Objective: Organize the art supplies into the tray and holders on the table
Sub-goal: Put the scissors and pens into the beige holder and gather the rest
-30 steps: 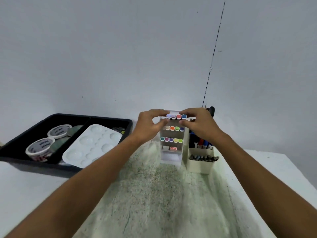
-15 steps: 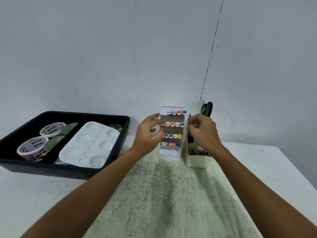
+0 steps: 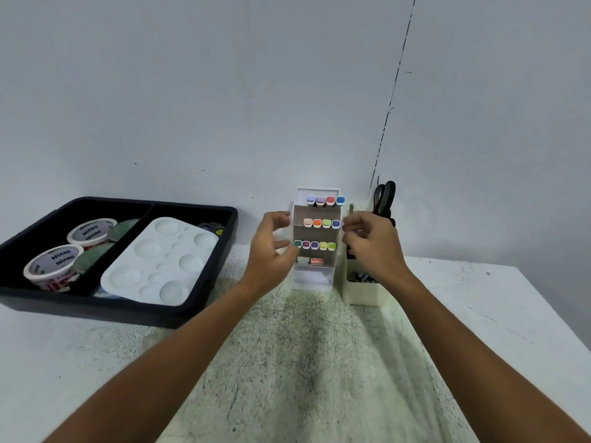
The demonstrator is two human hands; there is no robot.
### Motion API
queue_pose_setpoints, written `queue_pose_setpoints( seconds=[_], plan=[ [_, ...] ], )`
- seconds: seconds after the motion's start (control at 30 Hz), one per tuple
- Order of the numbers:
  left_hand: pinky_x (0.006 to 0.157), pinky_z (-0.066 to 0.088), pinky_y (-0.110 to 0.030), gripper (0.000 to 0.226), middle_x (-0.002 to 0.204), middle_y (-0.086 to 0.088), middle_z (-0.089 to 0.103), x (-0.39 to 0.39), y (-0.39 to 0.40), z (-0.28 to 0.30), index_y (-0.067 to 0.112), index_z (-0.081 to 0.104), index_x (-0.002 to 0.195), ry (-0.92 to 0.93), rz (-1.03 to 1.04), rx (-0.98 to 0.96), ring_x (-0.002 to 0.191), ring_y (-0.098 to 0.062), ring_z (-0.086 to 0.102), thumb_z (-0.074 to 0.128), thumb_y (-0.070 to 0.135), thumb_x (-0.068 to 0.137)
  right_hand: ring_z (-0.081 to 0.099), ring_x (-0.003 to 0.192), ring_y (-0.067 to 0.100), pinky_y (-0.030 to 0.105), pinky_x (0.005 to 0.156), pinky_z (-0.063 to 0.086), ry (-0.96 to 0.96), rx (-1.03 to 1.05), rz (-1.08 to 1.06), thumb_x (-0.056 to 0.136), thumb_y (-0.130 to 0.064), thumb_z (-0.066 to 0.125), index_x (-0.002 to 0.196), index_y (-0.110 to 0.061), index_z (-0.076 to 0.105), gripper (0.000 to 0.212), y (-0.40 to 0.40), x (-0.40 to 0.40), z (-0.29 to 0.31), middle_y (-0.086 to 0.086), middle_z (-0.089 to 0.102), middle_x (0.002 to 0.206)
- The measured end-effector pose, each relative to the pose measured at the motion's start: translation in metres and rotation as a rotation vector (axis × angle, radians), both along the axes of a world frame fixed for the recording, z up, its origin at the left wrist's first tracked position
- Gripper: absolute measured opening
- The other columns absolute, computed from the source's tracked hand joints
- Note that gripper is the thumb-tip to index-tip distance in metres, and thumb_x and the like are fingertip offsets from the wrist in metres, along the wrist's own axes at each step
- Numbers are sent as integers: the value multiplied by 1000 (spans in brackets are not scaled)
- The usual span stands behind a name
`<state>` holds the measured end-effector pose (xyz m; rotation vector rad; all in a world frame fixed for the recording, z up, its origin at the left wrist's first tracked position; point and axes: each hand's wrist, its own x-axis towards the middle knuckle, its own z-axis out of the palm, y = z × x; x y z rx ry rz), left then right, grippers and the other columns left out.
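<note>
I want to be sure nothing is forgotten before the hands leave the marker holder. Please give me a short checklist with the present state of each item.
1. Left hand holds nothing: ok, fingers loosely curled beside the marker holder.
2. Right hand holds nothing: cannot tell, its fingertips are pinched together and blurred.
3. Markers seated in rows: ok, the top row shows four caps, level.
4. Holder upright on the table: ok.
5. Palette inside the black tray: ok.
6. Scissors in the white pen cup: ok, handles stick up behind the right hand.
</note>
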<state>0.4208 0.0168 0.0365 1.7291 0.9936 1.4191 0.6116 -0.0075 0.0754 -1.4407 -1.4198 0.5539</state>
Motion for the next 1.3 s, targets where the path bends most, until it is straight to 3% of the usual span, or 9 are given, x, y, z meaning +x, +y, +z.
queue_pose_setpoints(
  seconds=[0.17,0.33,0.47,0.6,0.7,0.83,1.03,1.17,1.3],
  plan=[
    [94,45,-27,79,127,17,42,7,-5,-51,20,29,140,101,60,-160,119,-2,45,74,12,75,66,90,20,27,73,54,115,158,-41,82,14,52,108,-13,63,39,-23,36,-13,0,67,98],
    [102,47,-46,110,147,1,39,31,-6,-94,36,19,147,109,131,-287,132,-20,43,89,43,62,58,112,20,22,78,49,300,111,-184,75,-12,47,122,-17,55,47,-51,69,-67,1,59,124],
    [102,48,-44,118,140,2,42,56,-7,-99,30,20,147,58,236,-284,129,-20,45,89,53,54,57,115,19,24,85,51,416,109,-90,77,-12,48,125,-16,53,49,-54,71,-74,5,57,129],
    [107,42,-39,116,143,-4,38,69,-2,-98,18,20,150,47,292,-231,132,-20,40,92,34,60,60,107,15,24,84,51,369,107,-39,79,-12,50,123,-14,55,44,-48,66,-72,3,62,116],
    [107,42,-45,111,144,-8,35,67,-4,-99,17,21,149,63,353,-172,133,-24,37,87,38,63,60,106,14,26,85,52,374,122,-16,83,-14,48,118,-14,59,37,-49,67,-72,-2,64,111],
    [104,35,-53,79,133,-12,37,57,-17,-98,12,30,135,169,480,164,127,-24,35,62,32,66,59,111,15,26,88,50,414,134,34,80,-7,44,119,-14,57,42,-52,77,-74,1,64,115],
    [96,40,-38,51,117,-9,48,71,-40,-67,9,48,118,288,192,640,113,-23,45,64,24,72,58,117,20,25,87,50,456,153,112,74,2,40,135,-11,42,62,-58,81,-81,14,56,126],
    [97,45,-34,41,111,-16,63,100,-40,-39,-3,63,112,376,15,684,108,-26,55,72,11,74,60,116,23,38,99,50,485,160,75,81,13,46,130,-10,45,54,-59,83,-88,14,63,119],
    [92,50,-36,40,110,-10,67,115,-31,-27,1,66,115,500,-94,575,106,-23,60,72,17,80,67,104,23,38,96,52,533,153,51,92,16,48,118,-7,51,34,-56,89,-88,3,74,100]
  ],
)
